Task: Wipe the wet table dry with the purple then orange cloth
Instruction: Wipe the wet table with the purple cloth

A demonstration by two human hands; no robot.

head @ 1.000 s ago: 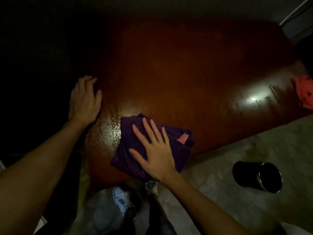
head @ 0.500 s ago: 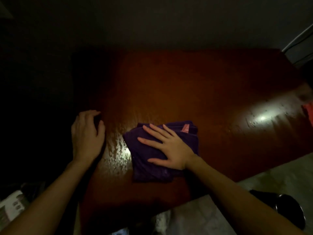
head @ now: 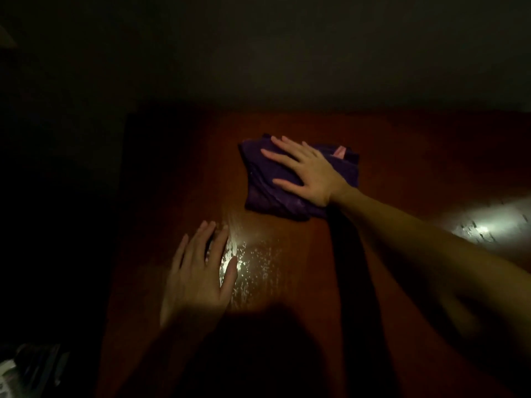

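Observation:
A folded purple cloth (head: 267,193) with a small pink tag lies on the dark reddish-brown table (head: 402,156), toward its far middle. My right hand (head: 304,170) presses flat on top of the cloth with fingers spread, arm stretched forward. My left hand (head: 198,274) rests flat on the table nearer to me, left of the cloth, fingers apart and holding nothing. Shiny water droplets (head: 253,262) glint on the wood just right of my left hand. The orange cloth is out of view.
Another wet, glinting patch (head: 485,228) shows at the table's right side. The table's left edge (head: 117,225) drops into darkness. Some pale clutter (head: 17,372) sits at the bottom left. The room is very dim.
My right hand has pushed the purple cloth away from me toward the table's far side. The view has tilted up, and the orange cloth and black bin have left the view.

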